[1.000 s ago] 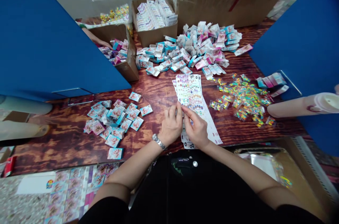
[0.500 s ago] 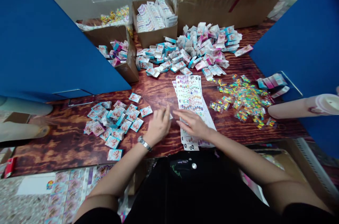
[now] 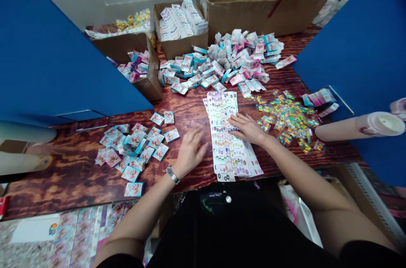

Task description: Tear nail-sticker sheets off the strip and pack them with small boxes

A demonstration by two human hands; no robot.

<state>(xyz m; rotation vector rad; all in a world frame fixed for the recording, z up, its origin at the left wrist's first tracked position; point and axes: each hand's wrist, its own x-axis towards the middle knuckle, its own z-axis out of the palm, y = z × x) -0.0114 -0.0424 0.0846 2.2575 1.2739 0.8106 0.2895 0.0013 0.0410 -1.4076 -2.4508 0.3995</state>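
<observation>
My left hand, with a metal watch on the wrist, hovers over the bare wood left of the sticker sheets. Its fingers are apart and nothing shows in them. My right hand lies with stretched fingers on the right part of the printed sticker sheets, which are stacked lengthwise in front of me. To the left of my left hand, a group of small closed boxes with a hand picture is spread out. One small box lies at the upper edge of that group.
Open small cartons are heaped at the back. Small clear packets with colourful contents lie at the right. Behind stand a large cardboard box and a smaller one with sticker strips. Blue panels flank the wooden table.
My hands have moved apart; the right one went right and up onto the sheets. An additional small box now lies at the top of the left group. The view has shifted slightly.
</observation>
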